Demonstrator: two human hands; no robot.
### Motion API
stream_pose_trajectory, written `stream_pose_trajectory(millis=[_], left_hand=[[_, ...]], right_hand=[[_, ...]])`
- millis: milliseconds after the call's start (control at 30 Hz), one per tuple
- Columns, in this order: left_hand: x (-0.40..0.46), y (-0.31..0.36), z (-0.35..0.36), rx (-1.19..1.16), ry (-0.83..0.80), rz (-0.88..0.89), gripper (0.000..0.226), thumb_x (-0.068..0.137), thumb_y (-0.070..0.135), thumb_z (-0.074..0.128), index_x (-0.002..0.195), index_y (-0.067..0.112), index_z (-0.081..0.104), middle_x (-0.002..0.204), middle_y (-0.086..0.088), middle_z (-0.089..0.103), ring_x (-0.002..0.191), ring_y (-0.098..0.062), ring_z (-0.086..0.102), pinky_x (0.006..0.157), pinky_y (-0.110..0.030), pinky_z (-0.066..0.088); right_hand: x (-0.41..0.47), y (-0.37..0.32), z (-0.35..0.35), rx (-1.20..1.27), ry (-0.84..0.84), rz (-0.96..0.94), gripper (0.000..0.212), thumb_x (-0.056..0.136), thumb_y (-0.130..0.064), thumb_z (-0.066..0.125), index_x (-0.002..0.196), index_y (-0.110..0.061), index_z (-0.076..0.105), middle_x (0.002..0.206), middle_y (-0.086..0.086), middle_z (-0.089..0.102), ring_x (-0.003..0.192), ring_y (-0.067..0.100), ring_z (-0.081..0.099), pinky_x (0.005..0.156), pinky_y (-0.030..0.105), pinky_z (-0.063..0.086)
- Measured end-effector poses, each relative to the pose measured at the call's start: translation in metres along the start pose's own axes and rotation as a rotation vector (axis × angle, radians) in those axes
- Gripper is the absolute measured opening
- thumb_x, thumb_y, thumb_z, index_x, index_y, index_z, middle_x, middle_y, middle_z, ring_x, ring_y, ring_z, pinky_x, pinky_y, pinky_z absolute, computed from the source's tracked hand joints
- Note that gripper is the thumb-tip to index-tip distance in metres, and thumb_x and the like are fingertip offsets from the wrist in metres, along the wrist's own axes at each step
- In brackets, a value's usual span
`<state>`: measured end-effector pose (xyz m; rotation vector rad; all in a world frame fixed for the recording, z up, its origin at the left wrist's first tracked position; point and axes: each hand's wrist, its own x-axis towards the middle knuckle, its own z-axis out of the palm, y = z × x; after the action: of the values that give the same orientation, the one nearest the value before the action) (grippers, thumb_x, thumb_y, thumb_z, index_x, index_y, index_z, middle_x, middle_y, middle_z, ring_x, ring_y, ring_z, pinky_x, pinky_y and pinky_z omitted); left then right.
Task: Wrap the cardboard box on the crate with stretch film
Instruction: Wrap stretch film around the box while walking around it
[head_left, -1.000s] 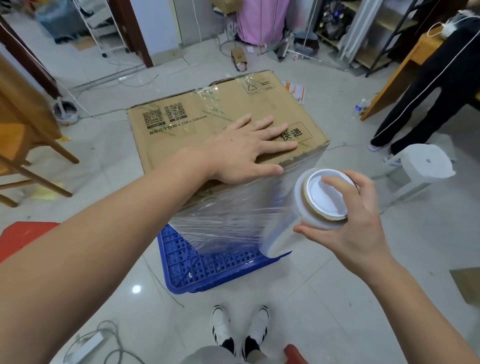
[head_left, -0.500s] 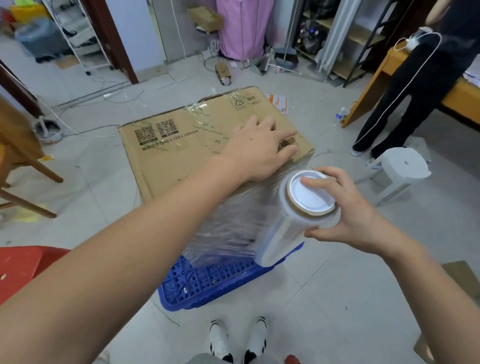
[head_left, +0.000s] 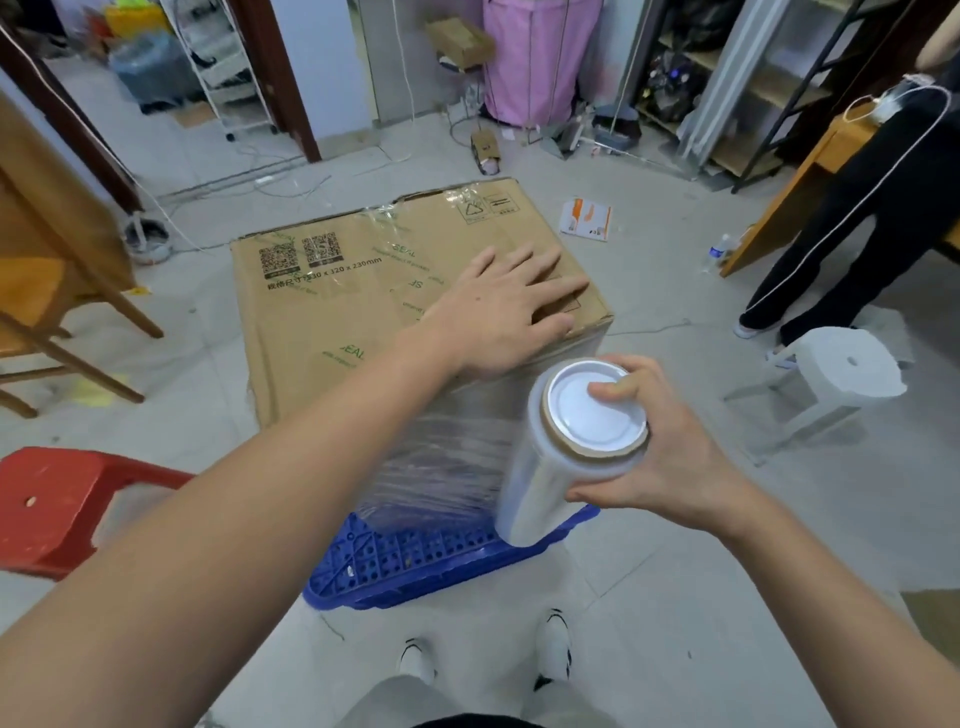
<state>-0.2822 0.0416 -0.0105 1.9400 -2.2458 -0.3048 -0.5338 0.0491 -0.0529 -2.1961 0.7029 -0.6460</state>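
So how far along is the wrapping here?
Done: film covers the near side of the cardboard box. In hand: the left hand presses flat on top while the right hand holds the stretch film roll by the corner. Left: the right side looks bare; other sides are hidden.

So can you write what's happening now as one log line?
left hand flat on cardboard box | right hand grips film roll | film on near side | box on blue crate
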Motion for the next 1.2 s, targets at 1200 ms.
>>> stream_pose_trajectory(millis=[1200], left_hand=[[-0.003,0.017,0.006,0.008,0.070,-0.162,0.055,0.107,0.058,0.030,0.161,0.045,0.026,0.173,0.008,0.016,0.160,-0.014,0.006,0.129,-0.048,-0.001]], right_hand=[[-0.014,0.003,-0.015,0.054,0.194,0.143,0.091,0.048,-0.013,0.101,0.111,-0.053,0.049,0.135,-0.002,0.041,0.122,-0.018,0.039,0.092,-0.002,0.029]])
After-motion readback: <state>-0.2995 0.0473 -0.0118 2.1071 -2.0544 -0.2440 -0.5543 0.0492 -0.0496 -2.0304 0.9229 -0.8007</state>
